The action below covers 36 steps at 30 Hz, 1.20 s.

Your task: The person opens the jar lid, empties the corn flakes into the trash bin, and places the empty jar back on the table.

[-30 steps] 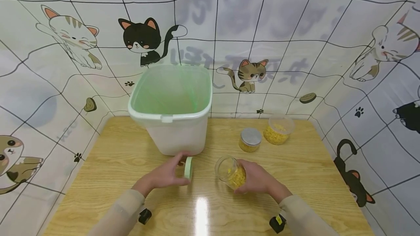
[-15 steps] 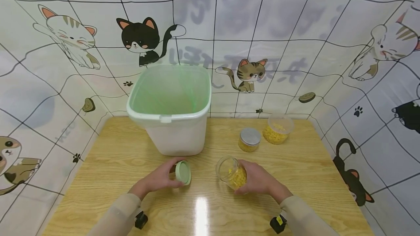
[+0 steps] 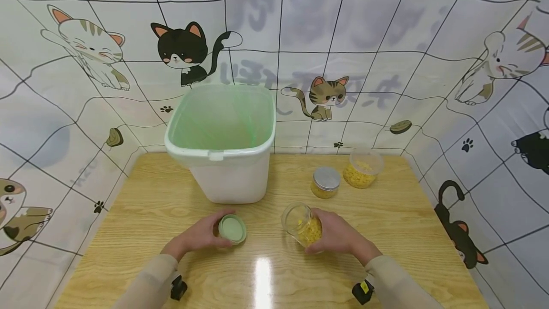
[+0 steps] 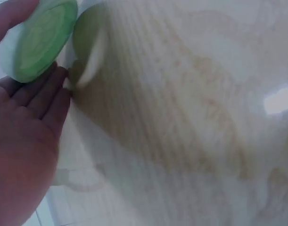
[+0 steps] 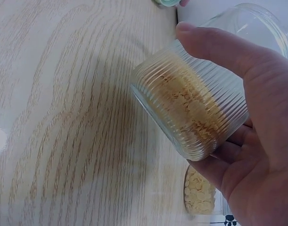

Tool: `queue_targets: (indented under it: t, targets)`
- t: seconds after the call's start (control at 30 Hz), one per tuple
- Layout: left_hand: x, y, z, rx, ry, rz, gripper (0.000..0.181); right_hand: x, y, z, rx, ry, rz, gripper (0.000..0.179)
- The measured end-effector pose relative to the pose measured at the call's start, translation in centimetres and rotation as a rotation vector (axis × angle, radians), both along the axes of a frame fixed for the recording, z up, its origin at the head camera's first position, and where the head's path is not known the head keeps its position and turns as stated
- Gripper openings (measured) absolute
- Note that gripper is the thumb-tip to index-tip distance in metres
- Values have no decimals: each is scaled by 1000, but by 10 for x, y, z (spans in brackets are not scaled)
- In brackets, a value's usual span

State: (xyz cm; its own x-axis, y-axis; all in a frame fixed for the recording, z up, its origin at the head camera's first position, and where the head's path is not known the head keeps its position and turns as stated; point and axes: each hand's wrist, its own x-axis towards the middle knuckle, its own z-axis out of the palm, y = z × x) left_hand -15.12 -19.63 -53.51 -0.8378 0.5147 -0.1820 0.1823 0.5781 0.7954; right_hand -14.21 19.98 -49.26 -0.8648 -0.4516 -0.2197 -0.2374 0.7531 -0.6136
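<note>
My left hand (image 3: 199, 236) holds a round pale green lid (image 3: 233, 229) by its edge, between thumb and fingers, close over the table in front of the bin. In the left wrist view the lid (image 4: 47, 40) is tilted, its reflection showing on the tabletop. To the right, my right hand (image 3: 339, 233) grips a ribbed clear glass jar (image 3: 296, 221) round its side. This jar has no lid on and leans with its mouth toward the left. Small yellow pieces (image 5: 186, 106) fill its lower part in the right wrist view.
A white bin with a pale green lining (image 3: 229, 175) stands behind the hands. A small jar with a silver lid (image 3: 327, 179) and a clear tub of yellow pieces (image 3: 362, 175) sit at the back right. Cat-printed sheeting (image 3: 373, 27) borders the wooden table (image 3: 137, 194).
My left hand has drawn left and slightly down, turning the lid from edge-on to nearly flat, its round face upward. The right hand and glass jar have stayed almost in place.
</note>
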Motion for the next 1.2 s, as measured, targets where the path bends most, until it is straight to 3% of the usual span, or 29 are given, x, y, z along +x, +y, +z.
queue_targets:
  t: [0.17, 0.47, 0.67, 0.93, 1.07, 1.2]
  targets:
    - [-4, -4, 3, -57, 26, -1, 92, -1, 0, -1, 3, 8, 2, 91]
    - [-7, -8, -2, -152, 196, -10, 89, 0, 0, 0, -2, 8, -3, 94]
    - [-6, -7, -3, -197, 257, 0, 88, 0, 0, 0, -5, 15, 2, 95]
    - [-5, -9, -6, -193, 212, 8, 92, -1, 0, 1, 1, 13, 0, 92]
    - [-5, -17, 2, -173, 202, 2, 88, -2, 0, 3, 5, 30, -9, 93]
    - [-5, -29, 18, -176, 178, 29, 68, -2, 0, 7, 16, 40, -16, 92]
